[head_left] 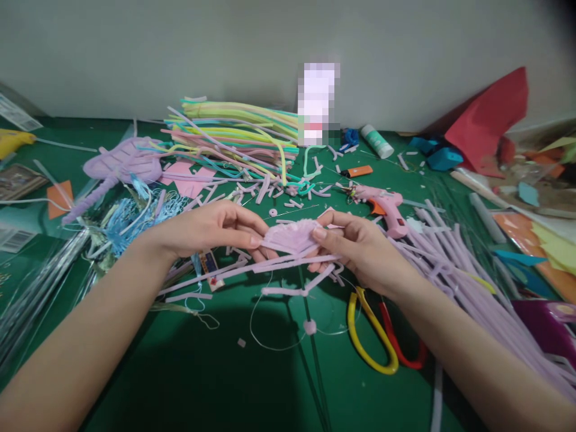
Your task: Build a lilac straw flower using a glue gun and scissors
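Between my two hands is a small fan-shaped piece of lilac pipe cleaner (292,238), held above the table. My left hand (225,231) pinches its left end between thumb and fingers. At its right end, my right hand (346,237) presses with thumb and forefinger. Just below the piece run long lilac pipe cleaner stems (243,266), and a bent lilac length (285,291) lies beneath them. A thin clear thread (256,336) loops under my hands, with a small lilac bead-like piece (310,327) beside it.
A pink glue gun (382,207) and yellow-and-red-handled scissors (371,336) lie by my right arm. Lilac pipe cleaners (468,276) spread at right, coloured ones (234,132) at back. A lilac leaf-shaped piece (123,161), blue tassels (130,216) and an orange lighter (359,171) are around.
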Tool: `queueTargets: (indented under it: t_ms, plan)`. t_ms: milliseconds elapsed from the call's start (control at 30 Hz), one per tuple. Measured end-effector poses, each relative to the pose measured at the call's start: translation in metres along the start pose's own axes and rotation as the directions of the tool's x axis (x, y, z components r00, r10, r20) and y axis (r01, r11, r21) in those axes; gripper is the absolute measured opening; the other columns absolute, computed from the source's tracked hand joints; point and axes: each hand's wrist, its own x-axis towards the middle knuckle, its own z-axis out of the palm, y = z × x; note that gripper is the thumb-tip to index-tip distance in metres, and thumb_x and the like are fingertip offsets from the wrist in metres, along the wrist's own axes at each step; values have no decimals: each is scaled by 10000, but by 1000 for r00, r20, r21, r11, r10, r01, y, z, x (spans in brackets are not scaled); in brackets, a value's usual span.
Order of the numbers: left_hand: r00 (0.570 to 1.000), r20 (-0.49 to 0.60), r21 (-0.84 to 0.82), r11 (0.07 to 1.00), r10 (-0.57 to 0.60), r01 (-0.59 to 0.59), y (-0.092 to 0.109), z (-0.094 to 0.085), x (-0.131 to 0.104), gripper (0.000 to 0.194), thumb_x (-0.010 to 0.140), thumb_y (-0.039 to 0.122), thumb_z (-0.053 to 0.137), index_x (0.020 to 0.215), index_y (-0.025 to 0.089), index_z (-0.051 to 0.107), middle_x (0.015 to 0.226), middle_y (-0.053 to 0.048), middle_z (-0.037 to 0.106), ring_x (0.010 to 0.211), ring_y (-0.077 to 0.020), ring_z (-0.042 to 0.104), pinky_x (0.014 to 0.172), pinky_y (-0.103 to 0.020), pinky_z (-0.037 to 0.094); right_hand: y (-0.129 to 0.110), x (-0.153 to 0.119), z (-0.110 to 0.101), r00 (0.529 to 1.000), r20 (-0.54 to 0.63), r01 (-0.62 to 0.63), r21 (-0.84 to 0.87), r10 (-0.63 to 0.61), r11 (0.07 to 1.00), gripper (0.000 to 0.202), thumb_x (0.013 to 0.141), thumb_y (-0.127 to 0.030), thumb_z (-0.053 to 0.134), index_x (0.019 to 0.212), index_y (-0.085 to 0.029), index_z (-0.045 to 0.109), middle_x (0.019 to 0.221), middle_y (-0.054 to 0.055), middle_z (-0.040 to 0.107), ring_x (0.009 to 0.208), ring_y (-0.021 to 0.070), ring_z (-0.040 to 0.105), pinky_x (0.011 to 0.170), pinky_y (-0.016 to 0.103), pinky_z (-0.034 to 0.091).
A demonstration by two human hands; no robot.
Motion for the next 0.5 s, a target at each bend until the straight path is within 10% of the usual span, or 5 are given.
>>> queueTargets:
  t_ms: [500]
  plan:
    - [999, -30, -28, 1000, 10, -11, -1, -2, 1, 112, 790, 227, 707, 853, 198, 795, 812, -33, 796, 739, -180, 730, 728, -261, 582, -4, -2, -12, 993, 114, 25, -155, -7, 988, 256, 742, -350, 817, 902, -184, 706, 841, 36, 769, 733, 167, 743, 705, 274, 612]
